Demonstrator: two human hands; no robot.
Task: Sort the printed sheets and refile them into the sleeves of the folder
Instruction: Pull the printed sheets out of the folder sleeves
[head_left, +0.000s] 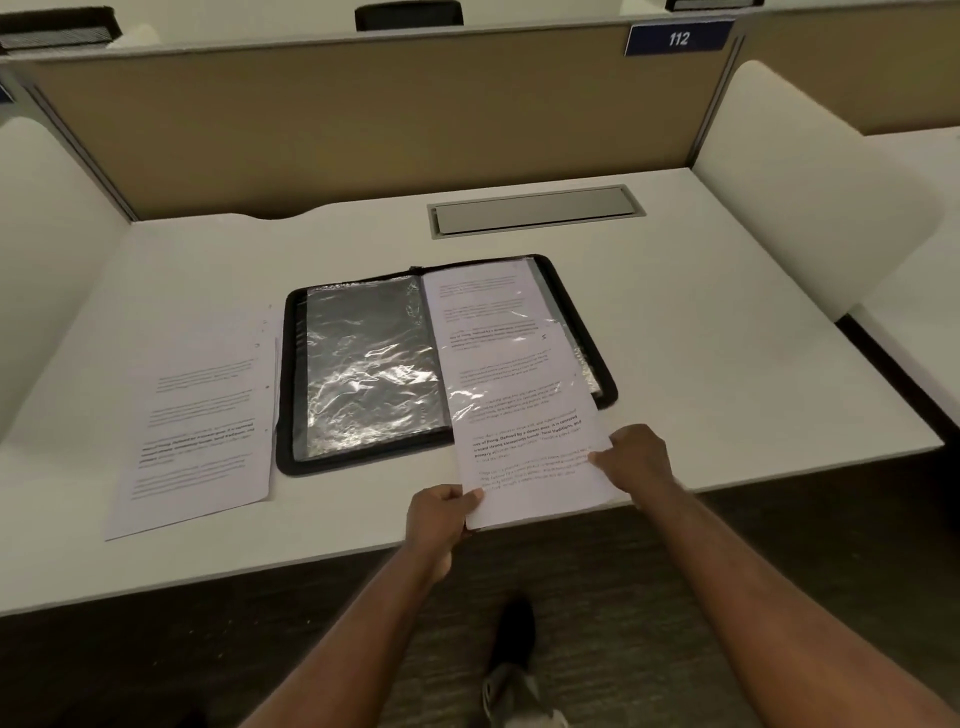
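Pinching the near corners of a printed sheet (524, 457), the left hand (441, 514) grips at 7 o'clock and the right hand (636, 460) at 4 o'clock. Its far half lies in the clear sleeve (498, 332) on the right page of the open folder (608, 384). Thin paper like this probably buckles if pushed unevenly, so low, two-cornered holds suit it. More sheets (197, 415) lie at 9 o'clock; the desk edge (311, 564) runs just beneath the hands.
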